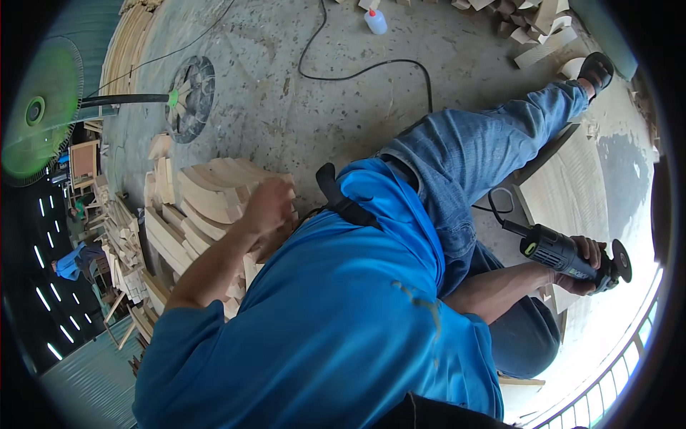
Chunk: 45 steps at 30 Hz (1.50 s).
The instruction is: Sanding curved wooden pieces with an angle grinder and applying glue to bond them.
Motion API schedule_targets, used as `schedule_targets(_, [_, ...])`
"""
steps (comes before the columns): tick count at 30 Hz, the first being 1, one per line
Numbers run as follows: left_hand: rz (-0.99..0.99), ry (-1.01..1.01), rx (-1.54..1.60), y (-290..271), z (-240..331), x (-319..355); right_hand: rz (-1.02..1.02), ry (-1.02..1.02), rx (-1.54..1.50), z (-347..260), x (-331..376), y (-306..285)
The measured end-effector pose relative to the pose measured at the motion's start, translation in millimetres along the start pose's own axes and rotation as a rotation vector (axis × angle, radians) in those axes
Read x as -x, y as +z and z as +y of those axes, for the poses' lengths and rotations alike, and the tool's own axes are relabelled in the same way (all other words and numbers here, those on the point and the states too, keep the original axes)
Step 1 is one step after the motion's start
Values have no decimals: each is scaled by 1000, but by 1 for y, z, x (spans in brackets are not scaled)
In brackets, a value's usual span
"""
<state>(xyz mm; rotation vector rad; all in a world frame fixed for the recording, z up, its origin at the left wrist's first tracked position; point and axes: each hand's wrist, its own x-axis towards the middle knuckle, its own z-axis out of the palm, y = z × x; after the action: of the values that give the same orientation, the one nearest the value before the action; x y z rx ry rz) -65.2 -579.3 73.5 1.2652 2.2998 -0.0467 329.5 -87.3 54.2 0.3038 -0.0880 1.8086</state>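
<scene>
Out to the right, my right hand (587,252) grips a black angle grinder (561,252) by its body near the head. A round disc (622,261) sits at the grinder's far end, and its cord trails back toward my legs. Beneath and beside the tool is a wide pale wooden board (568,179). On the other side, my left hand (270,207) is in front of a stack of curved wooden pieces (207,189). Its fingers are blurred and partly turned away, so I cannot see whether they hold or touch any wood.
A fan (39,111) with a round base (190,100) stands to the left. A black cable (357,75) snakes over the concrete floor, near a white bottle (376,21) with a red cap. Wood offcuts (536,28) lie at the upper right. Another person (68,264) is far left.
</scene>
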Motion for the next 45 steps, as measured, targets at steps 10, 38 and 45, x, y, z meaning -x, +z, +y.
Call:
schedule_targets(10, [-666,-351,-98,27,-233,34,-114,-33,33,0,11,-15])
schedule_targets(38, [-1533,1001,753,-58,426,-298,1157,-1131,1929,54,224,153])
schedule_targets(45, [-1362,1080,505,-44,435,-321,3101,400,875,201,485,89])
